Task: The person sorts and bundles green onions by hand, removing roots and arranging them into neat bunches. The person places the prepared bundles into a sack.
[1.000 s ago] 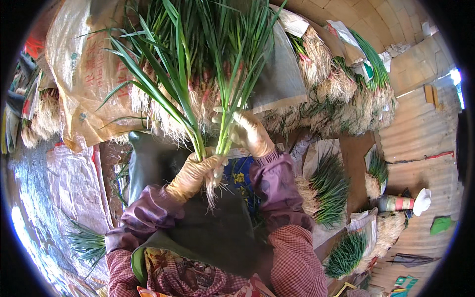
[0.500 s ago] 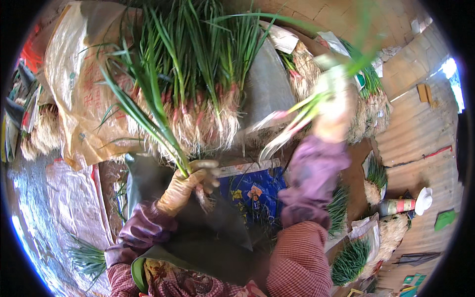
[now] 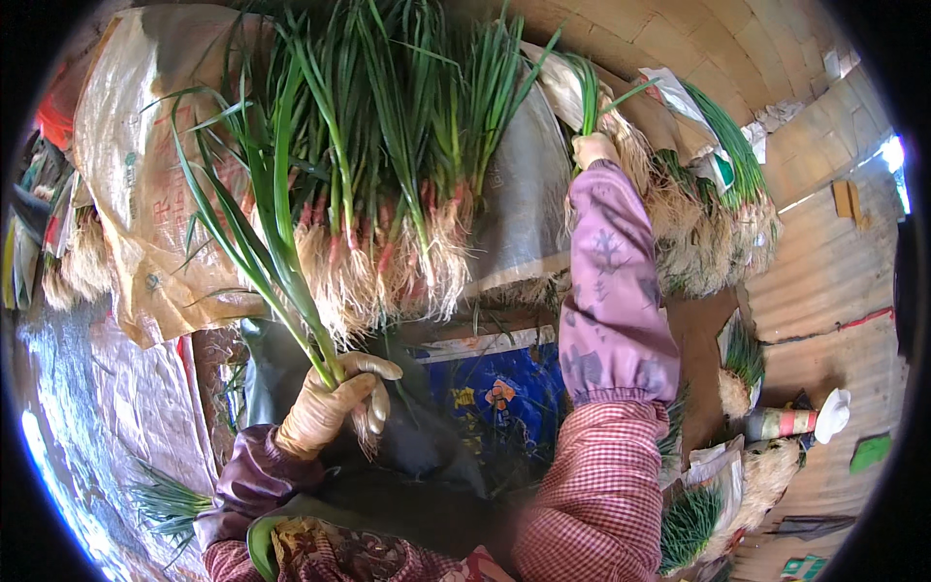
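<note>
My left hand (image 3: 325, 409), in a pale glove, is closed round the lower stems of a few spring onions (image 3: 289, 281). Their long green leaves fan up and to the left, and pale roots hang below the fingers. Far forward on the right, my right hand (image 3: 593, 149) grips a small bunch of spring onions (image 3: 588, 89), leaves pointing up; my sleeve hides its lower end. Between the hands and farther off lies a big heap of spring onions (image 3: 378, 184) with reddish bases and stringy roots. Just beyond my right hand are rooty bundles (image 3: 684, 223).
A tan plastic sack (image 3: 145, 194) lies left of the heap, a grey sheet (image 3: 524, 184) right of it. Below the heap is a blue printed sack (image 3: 495, 388) strewn with leaf scraps. More bundles (image 3: 693, 524) lie at the lower right, near a striped cone-like object (image 3: 786, 423).
My right hand has swung forward, away from my body, with its spring onions, over to the bundles at the far right. My left hand has shifted slightly left and nearer, still holding its stems.
</note>
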Tool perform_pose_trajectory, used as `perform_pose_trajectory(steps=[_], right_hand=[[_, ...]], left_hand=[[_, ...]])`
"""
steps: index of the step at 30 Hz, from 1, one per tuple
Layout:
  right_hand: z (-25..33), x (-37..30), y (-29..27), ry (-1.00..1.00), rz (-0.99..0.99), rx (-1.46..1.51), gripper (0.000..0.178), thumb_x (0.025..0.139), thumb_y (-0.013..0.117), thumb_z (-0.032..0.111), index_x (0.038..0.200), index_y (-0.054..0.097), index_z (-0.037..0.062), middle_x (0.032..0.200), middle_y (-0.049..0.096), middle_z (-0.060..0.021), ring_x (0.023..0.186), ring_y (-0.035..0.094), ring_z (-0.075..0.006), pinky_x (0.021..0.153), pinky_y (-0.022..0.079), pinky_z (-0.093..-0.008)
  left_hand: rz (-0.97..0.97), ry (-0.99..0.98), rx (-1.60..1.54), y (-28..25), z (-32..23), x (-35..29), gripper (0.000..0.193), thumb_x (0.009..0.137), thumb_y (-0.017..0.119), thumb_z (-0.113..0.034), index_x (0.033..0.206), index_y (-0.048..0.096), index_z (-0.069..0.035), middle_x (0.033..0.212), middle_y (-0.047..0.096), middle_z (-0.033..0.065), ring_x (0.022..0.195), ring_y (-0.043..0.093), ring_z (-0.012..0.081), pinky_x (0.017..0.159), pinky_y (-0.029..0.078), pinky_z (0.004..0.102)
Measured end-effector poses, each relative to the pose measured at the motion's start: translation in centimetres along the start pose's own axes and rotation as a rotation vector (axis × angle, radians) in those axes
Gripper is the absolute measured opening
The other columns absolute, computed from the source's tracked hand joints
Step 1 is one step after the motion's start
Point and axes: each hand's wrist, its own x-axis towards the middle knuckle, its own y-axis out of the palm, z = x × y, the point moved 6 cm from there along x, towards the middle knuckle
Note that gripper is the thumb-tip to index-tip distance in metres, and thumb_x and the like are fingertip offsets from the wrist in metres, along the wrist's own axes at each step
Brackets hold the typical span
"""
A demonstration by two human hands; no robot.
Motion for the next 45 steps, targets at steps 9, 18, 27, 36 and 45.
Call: perform_pose_trajectory(steps=[9,18,27,36,45], right_hand=[[11.1,-16.8,-8.3,-0.408,-0.398,-0.230,0.031,0.086,0.053,0.042,0.095,0.060,0.0129,0.076,0.066,-0.0110,0.062,0.062,-0.0200,0.056,0.048,-0.0357],[11.6,-19.8,4.0,-0.411,0.121,0.710,0.024,0.086,0.059,0.022,0.070,0.056,0.0050,0.051,0.049,0.0022,0.039,0.038,-0.0058,0.035,0.030,-0.0214],[9.9,-38.3,4.8,-0.714,-0.059,0.504,0.014,0.086,0.057,0.022,0.084,0.062,0.0082,0.057,0.057,-0.0014,0.043,0.048,-0.0083,0.038,0.037,-0.0270],[0.0,-41.5,14.7,-1.169,0.510,0.334,0.028,0.088,0.051,0.031,0.086,0.060,0.0048,0.069,0.061,-0.0099,0.056,0.058,-0.0135,0.048,0.044,-0.0287],[10.4,-41.4,9.0,-0.204,1.262,1.439,0.023,0.089,0.055,0.023,0.097,0.059,0.0022,0.068,0.054,0.0035,0.050,0.042,-0.0026,0.040,0.031,-0.0157]], left_hand=[[-0.056,0.099,-0.016,-1.5,-1.4,1.0,0.026,0.090,0.046,-0.018,0.098,0.058,0.003,0.058,0.055,0.0041,0.046,0.052,0.0105,0.043,0.041,0.0200],[-0.140,0.114,-0.016,-1.4,0.3,1.8,0.029,0.090,0.050,-0.019,0.108,0.056,0.002,0.081,0.062,0.0071,0.066,0.059,0.0130,0.056,0.049,0.0227],[-0.114,0.046,-0.239,-1.1,3.3,3.2,0.023,0.088,0.055,-0.027,0.081,0.052,-0.006,0.056,0.046,-0.0004,0.048,0.044,0.0115,0.044,0.037,0.0263],[0.159,-0.006,-0.715,-1.0,4.7,1.7,0.026,0.089,0.052,-0.030,0.082,0.055,-0.005,0.054,0.041,-0.0022,0.043,0.038,0.0105,0.043,0.031,0.0257],[0.020,-0.027,-0.576,-1.6,5.4,1.3,0.031,0.088,0.054,-0.035,0.099,0.052,-0.007,0.053,0.039,-0.0050,0.044,0.037,0.0092,0.044,0.032,0.0242]])
